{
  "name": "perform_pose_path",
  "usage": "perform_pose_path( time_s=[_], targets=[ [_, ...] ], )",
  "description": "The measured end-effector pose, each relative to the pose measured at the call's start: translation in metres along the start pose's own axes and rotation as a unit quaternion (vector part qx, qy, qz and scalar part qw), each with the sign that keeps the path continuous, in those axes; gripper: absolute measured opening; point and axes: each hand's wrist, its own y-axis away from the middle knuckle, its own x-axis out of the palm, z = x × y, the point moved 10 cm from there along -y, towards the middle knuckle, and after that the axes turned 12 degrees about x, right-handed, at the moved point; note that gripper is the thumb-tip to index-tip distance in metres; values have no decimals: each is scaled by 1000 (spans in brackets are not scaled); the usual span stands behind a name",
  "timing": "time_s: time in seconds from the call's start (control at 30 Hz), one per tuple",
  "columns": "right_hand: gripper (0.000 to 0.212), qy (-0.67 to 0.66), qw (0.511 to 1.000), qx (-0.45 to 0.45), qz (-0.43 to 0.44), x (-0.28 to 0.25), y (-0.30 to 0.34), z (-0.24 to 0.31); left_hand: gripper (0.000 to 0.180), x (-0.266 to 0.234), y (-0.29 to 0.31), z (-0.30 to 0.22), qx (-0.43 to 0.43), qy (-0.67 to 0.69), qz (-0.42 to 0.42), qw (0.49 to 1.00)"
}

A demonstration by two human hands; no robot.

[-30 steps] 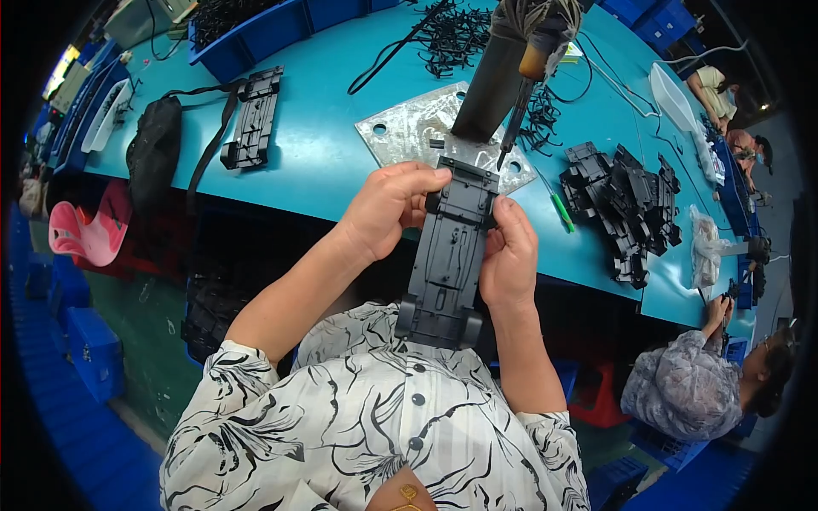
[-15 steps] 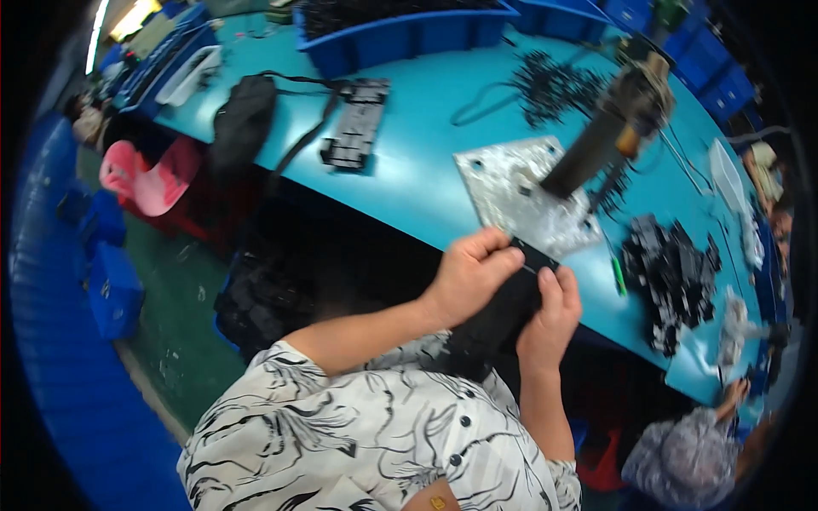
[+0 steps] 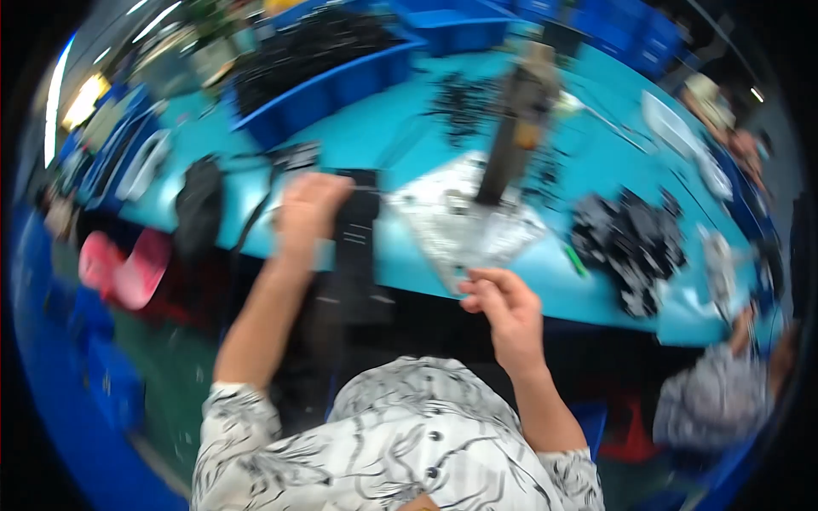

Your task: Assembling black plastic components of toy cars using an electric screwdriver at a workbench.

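Note:
My left hand [image 3: 311, 209], smeared by motion, is at the table's front edge on the left. Its fingers are closed on the upper end of a long flat black piece [image 3: 356, 226] with small pale marks, which hangs down past the edge. Behind that hand, a black-and-grey slotted part [image 3: 298, 156] is mostly covered. My right hand [image 3: 504, 311] is raised at the near corner of the shiny metal base plate [image 3: 434, 200]. Thumb and forefinger are pinched together; whatever they hold, if anything, is too small to make out. A dark upright post [image 3: 503, 157] stands on the plate.
Black parts [image 3: 626, 243] lie heaped on the turquoise table [image 3: 400, 277], right of a green pen-like item [image 3: 576, 261]. A blue bin [image 3: 324, 94] of black pieces stands at the back left. A black pouch [image 3: 199, 204] rests left. Another person [image 3: 716, 383] works at right.
My left hand has carried the black piece leftward, away from the metal plate. My right hand has let go of it and stays near the plate's corner. The view has turned.

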Motion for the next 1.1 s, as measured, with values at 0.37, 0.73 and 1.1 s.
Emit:
perform_pose_path(
  time_s=[0.37,0.73,1.1],
  targets=[
    [14,208,918,-127,-313,-185,38,84,34,-135,-128,194,-186,-124,-10,975],
    [53,619,583,-184,-493,-307,28,155,47,-154,-121,119,92,-387,-131,908],
    [59,595,623,-4,-508,-397,-30,133,16,80,145,-14,191,-61,474,858]
  ],
)
